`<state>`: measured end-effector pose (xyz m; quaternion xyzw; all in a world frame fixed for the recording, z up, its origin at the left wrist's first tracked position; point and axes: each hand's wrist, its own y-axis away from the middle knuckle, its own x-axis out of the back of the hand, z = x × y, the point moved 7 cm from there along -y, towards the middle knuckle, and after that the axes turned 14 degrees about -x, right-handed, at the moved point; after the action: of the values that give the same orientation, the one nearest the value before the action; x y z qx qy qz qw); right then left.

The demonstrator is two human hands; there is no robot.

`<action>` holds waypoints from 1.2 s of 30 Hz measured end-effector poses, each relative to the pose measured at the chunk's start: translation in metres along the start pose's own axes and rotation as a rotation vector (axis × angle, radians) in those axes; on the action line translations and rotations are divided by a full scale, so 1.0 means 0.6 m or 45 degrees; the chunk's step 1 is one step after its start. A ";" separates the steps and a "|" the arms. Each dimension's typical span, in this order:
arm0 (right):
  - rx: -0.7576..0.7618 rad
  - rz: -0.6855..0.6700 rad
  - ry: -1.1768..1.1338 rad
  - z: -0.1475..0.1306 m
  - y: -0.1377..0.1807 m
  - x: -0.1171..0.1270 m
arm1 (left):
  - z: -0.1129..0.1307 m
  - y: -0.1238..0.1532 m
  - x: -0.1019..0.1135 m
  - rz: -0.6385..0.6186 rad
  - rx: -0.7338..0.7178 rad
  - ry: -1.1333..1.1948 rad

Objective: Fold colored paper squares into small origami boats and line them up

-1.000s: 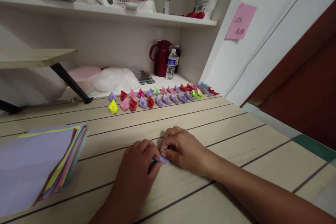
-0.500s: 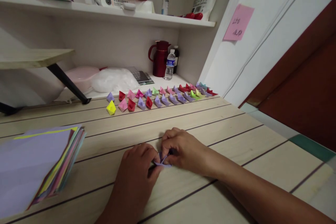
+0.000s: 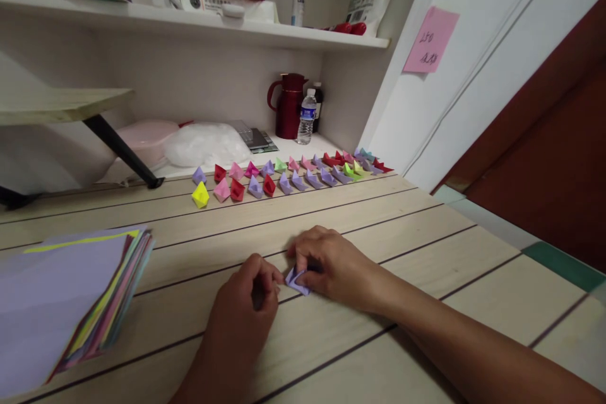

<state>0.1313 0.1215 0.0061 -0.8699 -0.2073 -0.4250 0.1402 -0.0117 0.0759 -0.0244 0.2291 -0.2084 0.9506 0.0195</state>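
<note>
A small folded piece of purple paper [image 3: 297, 281] lies low over the wooden table, between my two hands. My right hand [image 3: 326, 265] pinches its right side between thumb and fingers. Just left of the paper is my left hand [image 3: 249, 297], its fingers curled in and its thumb close to the index finger, with nothing visible in them. Its fingertips are very near the paper's left corner; whether they touch it I cannot tell.
Several small folded paper boats [image 3: 255, 187] stand in two rows along the table's back. A stack of coloured paper sheets [image 3: 61, 303] lies at left. Behind stand a dark red jug [image 3: 288, 107] and a water bottle [image 3: 307, 117], under a shelf [image 3: 189, 22].
My left hand has let go of the purple paper and drawn slightly left, its fingers curling. The paper now lies flatter and is turned, still in my right hand.
</note>
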 end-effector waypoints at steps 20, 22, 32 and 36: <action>-0.253 -0.233 -0.335 0.015 -0.003 -0.008 | 0.041 0.004 -0.030 -0.309 -0.420 -0.449; -0.257 -0.276 -0.367 0.016 -0.002 -0.011 | 0.042 0.002 -0.029 -0.325 -0.415 -0.467; -0.182 -0.315 -0.363 0.010 -0.001 -0.016 | 0.037 -0.010 -0.009 -0.151 -0.181 -0.413; -0.112 -0.308 -0.312 -0.001 -0.002 -0.008 | 0.035 -0.007 -0.008 -0.123 -0.148 -0.376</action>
<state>0.1274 0.1209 0.0027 -0.8891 -0.3073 -0.3383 0.0236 0.0022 0.0718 -0.0079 0.3746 -0.2525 0.8909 0.0477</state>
